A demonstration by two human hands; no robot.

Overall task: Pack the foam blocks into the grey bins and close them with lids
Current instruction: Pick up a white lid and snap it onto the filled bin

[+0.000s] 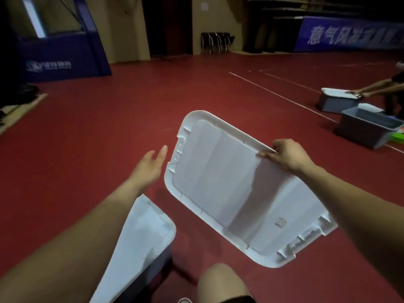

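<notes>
Head view | right hand [286, 155] pinched lid [229, 182] rim | axis 10-to-4 o'clock | left hand [150, 167], fingers straight, empty, at lid's 9 o'clock

White lid [229, 182] in right hand [286, 155]

Red floor [105, 127], blue banner [349, 33], stacked chairs [216, 43]

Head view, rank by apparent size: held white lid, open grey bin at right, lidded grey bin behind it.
1. held white lid, in the right hand, nearest the camera.
2. open grey bin.
3. lidded grey bin, slightly smaller but farther, so unsure.
</notes>
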